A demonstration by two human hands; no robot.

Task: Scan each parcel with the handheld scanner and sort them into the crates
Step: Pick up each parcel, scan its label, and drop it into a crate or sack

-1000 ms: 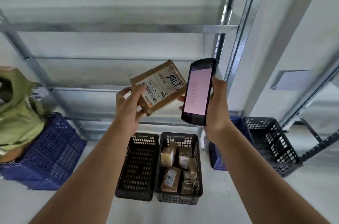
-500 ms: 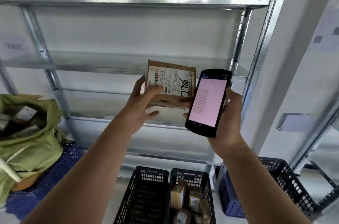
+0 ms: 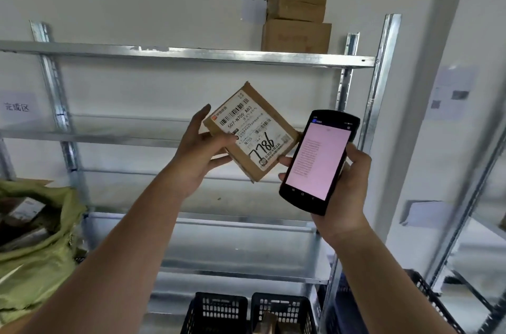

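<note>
head view: parcel held up beside the scanner, in front of the metal shelving.

left hand [image 3: 201, 153] gripped the parcel [image 3: 250, 131] by its lower left edge, thumb curled over the label face, fingers behind; the parcel was tilted, its white label with barcodes and handwritten "7786" facing the camera. right hand [image 3: 346, 183] was wrapped around the handheld scanner [image 3: 319, 161], fingers curled at both its sides, its pink screen lit and facing the camera. the scanner sat just right of the parcel, overlapping the parcel's right corner. behind the parcel stood the metal shelving [image 3: 191, 55]; two stacked cardboard boxes [image 3: 297, 17] rested on its top shelf, above and right of the parcel. far below the parcel, two black crates [image 3: 219, 311] stood side by side, the right one holding brown packages. a green sack [image 3: 38, 251] of parcels lay well left of and below the parcel.
</note>
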